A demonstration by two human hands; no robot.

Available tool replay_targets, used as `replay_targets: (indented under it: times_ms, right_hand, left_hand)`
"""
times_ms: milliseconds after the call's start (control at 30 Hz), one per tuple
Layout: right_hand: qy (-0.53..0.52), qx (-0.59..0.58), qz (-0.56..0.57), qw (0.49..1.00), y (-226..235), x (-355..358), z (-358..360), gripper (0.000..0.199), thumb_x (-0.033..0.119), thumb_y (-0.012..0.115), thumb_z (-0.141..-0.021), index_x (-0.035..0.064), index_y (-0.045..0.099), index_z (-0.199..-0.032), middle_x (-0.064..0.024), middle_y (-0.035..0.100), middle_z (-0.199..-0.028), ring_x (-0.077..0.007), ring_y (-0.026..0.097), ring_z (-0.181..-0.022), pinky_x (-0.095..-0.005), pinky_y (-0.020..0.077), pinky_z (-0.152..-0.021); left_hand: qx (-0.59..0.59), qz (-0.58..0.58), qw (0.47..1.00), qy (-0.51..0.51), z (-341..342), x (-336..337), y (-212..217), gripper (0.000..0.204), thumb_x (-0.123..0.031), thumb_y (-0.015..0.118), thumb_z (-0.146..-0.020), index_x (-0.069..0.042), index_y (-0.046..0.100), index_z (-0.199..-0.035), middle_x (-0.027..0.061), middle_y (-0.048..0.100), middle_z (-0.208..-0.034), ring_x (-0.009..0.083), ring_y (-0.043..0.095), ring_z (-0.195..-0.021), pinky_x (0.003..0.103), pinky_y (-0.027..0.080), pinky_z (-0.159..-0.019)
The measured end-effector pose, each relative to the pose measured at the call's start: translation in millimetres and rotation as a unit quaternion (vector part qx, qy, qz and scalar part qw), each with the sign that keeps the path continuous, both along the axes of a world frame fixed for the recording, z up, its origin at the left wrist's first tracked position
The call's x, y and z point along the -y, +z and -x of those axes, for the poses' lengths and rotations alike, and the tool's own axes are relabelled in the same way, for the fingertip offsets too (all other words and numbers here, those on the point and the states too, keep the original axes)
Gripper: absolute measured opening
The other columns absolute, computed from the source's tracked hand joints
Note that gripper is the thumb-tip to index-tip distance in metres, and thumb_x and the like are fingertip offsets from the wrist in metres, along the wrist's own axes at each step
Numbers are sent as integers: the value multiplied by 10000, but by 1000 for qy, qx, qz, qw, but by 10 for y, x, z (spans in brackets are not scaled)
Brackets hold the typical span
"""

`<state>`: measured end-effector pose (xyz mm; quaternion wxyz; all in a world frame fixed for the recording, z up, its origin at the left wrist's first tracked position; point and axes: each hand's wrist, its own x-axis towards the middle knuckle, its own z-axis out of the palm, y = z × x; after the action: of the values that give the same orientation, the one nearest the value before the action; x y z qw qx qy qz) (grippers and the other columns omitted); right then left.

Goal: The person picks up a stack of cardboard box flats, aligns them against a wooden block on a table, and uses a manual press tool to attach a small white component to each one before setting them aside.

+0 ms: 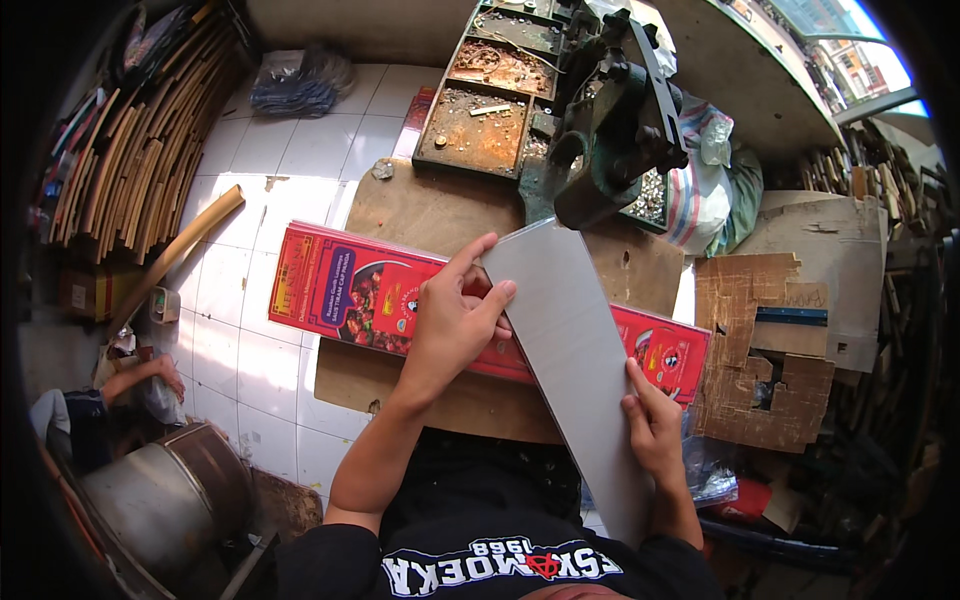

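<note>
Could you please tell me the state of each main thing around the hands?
Grey strip: held aslant, crossing over the red strips
Left hand: gripping its left edge, near the far end
Right hand: gripping its right edge, nearer the body
Red strips: stacked, lying across the brown board
Divided tray: uncovered, littered with scraps
Cardboard piece: lying down, with ragged cut-outs

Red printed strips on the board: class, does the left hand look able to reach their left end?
Probably yes: nothing covers that end of the red printed strips, though the left hand would likely need to release the grey strip first.
</note>
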<state>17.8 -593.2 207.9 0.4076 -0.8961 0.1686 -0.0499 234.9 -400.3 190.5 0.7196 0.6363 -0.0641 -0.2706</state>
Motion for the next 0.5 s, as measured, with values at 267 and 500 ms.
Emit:
replay_targets:
  times_ms: [267, 500]
  right_hand:
    - [1, -6, -2, 1000, 13, 2, -5, 452, -24, 573, -910, -12, 522, -1359, -189, 644, -894, -223, 632, -774, -287, 489, -749]
    - [1, 6, -6, 1000, -23, -14, 22, 452, -21, 575, -911, -8, 521, -1360, -190, 645, -897, -221, 629, -772, -289, 487, -749]
  left_hand:
    - [-6, -10, 1000, 0, 9, 2, 9, 564, 26, 623, -892, 83, 390, -1403, 71, 583, -779, 116, 635, -581, 213, 554, -480]
    - [-3, -16, 1000, 1, 20, -9, -7, 556, 25, 627, -894, 83, 397, -1397, 61, 569, -772, 118, 637, -588, 214, 559, -490]
